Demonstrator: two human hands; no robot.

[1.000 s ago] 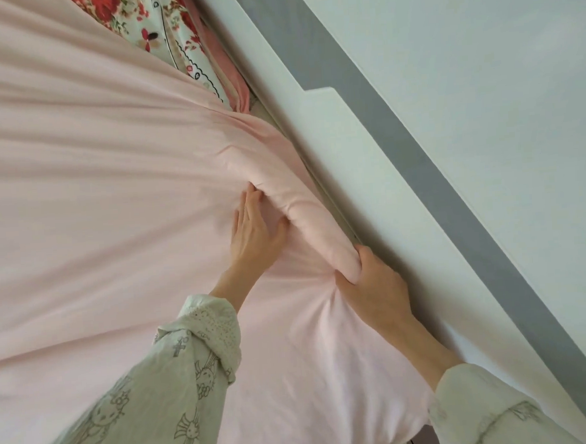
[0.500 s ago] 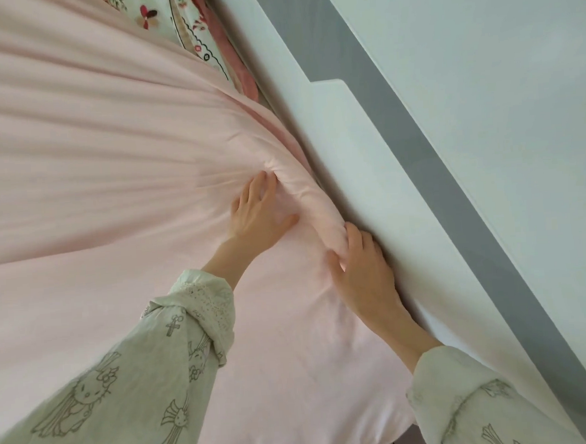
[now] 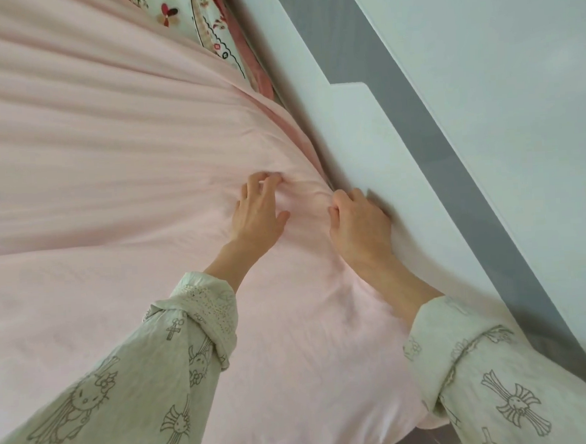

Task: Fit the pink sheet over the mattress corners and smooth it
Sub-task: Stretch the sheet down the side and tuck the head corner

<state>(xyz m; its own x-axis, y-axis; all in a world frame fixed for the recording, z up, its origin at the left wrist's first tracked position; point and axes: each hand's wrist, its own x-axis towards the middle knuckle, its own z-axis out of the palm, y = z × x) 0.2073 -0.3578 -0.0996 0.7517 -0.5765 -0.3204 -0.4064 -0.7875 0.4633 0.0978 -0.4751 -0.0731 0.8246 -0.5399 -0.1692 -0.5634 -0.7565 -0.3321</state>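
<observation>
The pink sheet (image 3: pixel 111 185) covers the mattress, with long folds fanning out toward the left. My left hand (image 3: pixel 258 210) lies on it near the right edge, its fingertips curled and blurred as they dig into a small bunch of cloth. My right hand (image 3: pixel 358 223) is at the mattress edge beside the white bed frame (image 3: pixel 377 168), fingers curled over the sheet's edge and partly hidden between mattress and frame. The near corner (image 3: pixel 381 405) of the mattress is wrapped in the sheet.
A floral pillow or quilt (image 3: pixel 204 24) lies at the head end, top centre. A white wall panel (image 3: pixel 482 90) and a grey strip (image 3: pixel 434 144) run close along the bed's right side. My patterned sleeves fill the bottom of the view.
The raised roll of sheet between my hands has flattened. Both hands stayed along the mattress edge as the view shifted, and my left fingers have curled into the cloth.
</observation>
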